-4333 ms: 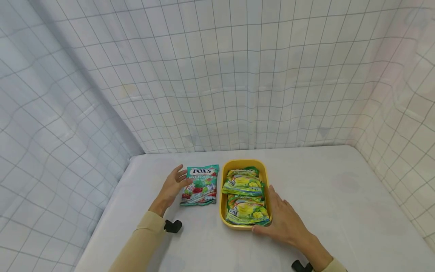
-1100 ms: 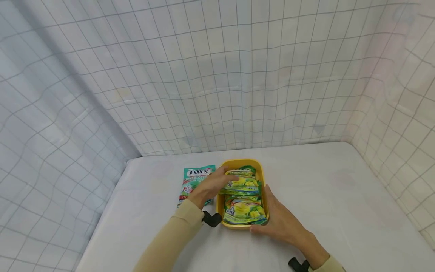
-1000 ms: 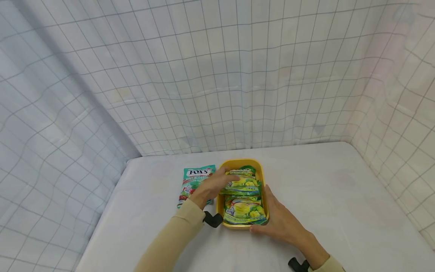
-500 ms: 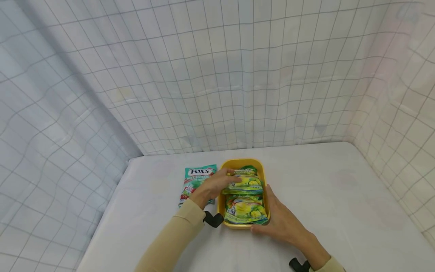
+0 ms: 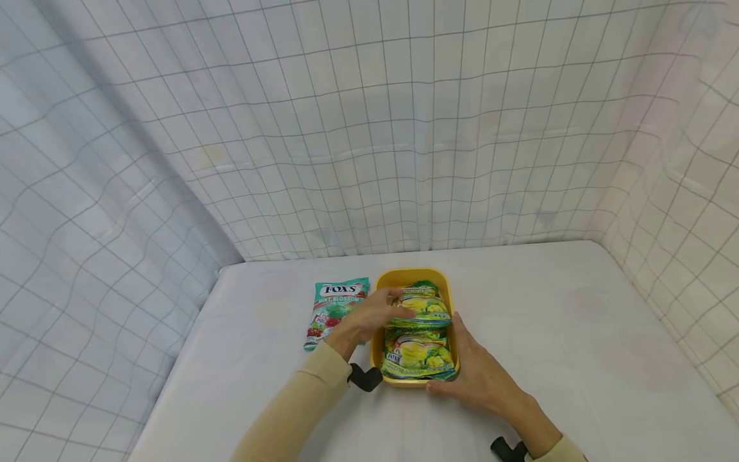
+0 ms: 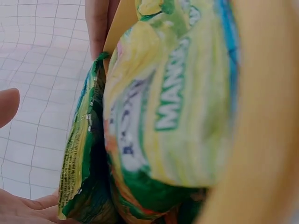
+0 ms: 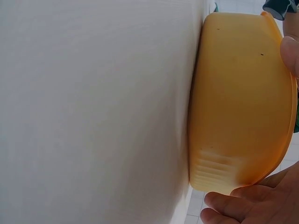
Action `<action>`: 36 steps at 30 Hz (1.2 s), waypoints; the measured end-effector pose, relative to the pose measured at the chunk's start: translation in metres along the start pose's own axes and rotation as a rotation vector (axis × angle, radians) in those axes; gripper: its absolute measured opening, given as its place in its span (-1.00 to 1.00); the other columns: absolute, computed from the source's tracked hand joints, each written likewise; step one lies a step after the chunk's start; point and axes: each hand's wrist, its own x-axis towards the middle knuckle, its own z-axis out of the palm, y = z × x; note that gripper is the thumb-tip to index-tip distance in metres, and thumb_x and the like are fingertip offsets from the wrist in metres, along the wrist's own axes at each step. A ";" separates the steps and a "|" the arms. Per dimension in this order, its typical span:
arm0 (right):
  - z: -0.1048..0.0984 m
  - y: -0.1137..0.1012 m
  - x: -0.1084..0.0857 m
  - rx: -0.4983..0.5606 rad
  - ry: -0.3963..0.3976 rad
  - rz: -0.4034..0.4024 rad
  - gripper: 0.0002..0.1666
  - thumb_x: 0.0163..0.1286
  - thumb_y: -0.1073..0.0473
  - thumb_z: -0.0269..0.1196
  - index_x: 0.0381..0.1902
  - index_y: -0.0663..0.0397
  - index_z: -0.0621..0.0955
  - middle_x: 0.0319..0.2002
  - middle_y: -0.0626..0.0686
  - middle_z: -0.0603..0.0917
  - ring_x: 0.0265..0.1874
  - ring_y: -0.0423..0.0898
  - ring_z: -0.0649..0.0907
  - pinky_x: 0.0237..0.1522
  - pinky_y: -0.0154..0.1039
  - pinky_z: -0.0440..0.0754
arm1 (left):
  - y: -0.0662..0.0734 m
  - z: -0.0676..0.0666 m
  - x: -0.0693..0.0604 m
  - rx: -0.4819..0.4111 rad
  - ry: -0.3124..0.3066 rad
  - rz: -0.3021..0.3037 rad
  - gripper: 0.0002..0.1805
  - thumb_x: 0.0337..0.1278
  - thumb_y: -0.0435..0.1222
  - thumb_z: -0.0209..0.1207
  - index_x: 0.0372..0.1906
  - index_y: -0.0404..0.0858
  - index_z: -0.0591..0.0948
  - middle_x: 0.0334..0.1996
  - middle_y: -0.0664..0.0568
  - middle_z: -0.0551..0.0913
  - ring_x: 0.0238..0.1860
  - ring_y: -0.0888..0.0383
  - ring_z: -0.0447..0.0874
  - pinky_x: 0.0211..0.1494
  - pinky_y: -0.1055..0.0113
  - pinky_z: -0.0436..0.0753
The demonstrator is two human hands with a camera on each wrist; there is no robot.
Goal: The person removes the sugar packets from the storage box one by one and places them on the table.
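Note:
A yellow plastic tray stands on the table with green-and-yellow candy bags inside. My left hand reaches over its left rim and touches the upper candy bag. In the left wrist view, the thumb is apart from that bag, while the fingers meet its edge. The lower candy bag lies in the near half. My right hand holds the tray's near right corner, its thumb at the rim and the fingers along another side. Below the left wrist sits a teal candy bag, partly covered.
A white table extends around the tray. White gridded cloth hangs behind and on both sides. Black wrist mounts are strapped to both arms.
The left hand has moved from beside the teal bag to the tray. Over the last second, it and the upper candy bag have shifted slightly right. The right hand stays on the tray.

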 end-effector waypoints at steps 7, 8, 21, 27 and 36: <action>-0.002 0.000 0.000 0.012 -0.002 0.005 0.66 0.01 -0.58 0.41 0.64 0.23 -0.20 0.60 0.28 -0.02 0.50 0.25 0.23 0.38 0.20 0.34 | -0.005 0.002 0.002 -0.037 0.035 -0.011 -0.12 0.15 -0.24 0.44 0.50 -0.36 0.26 0.34 -0.24 0.41 0.29 -0.21 0.43 0.37 -0.18 0.40; -0.002 0.000 0.000 0.013 -0.002 0.006 0.66 0.01 -0.58 0.41 0.64 0.23 -0.20 0.60 0.28 -0.02 0.50 0.25 0.23 0.38 0.20 0.34 | -0.006 0.003 0.002 -0.043 0.042 -0.014 -0.12 0.15 -0.25 0.44 0.50 -0.37 0.26 0.28 -0.24 0.45 0.23 -0.19 0.49 0.34 -0.17 0.44; 0.000 -0.001 0.000 0.045 -0.007 0.013 0.66 0.00 -0.56 0.43 0.64 0.21 -0.21 0.61 0.27 -0.03 0.51 0.25 0.21 0.39 0.22 0.32 | -0.013 0.010 0.005 -0.047 0.158 -0.007 -0.10 0.09 -0.29 0.45 0.48 -0.37 0.25 0.15 -0.23 0.50 0.06 -0.12 0.57 0.25 -0.13 0.53; 0.000 -0.001 -0.001 0.033 -0.006 0.010 0.66 0.00 -0.59 0.40 0.64 0.22 -0.20 0.60 0.27 -0.03 0.50 0.26 0.22 0.38 0.23 0.33 | -0.018 0.010 0.006 -0.199 0.170 0.056 -0.09 0.14 -0.38 0.40 0.52 -0.41 0.17 0.29 -0.28 0.42 0.19 -0.15 0.51 0.36 -0.09 0.45; 0.001 0.000 0.000 0.021 0.007 0.003 0.67 -0.01 -0.59 0.41 0.64 0.21 -0.20 0.60 0.27 -0.01 0.49 0.27 0.23 0.38 0.23 0.34 | -0.018 0.009 0.010 -0.305 0.163 0.034 -0.12 0.11 -0.46 0.40 0.48 -0.44 0.20 0.21 -0.31 0.49 0.14 -0.15 0.57 0.31 -0.04 0.51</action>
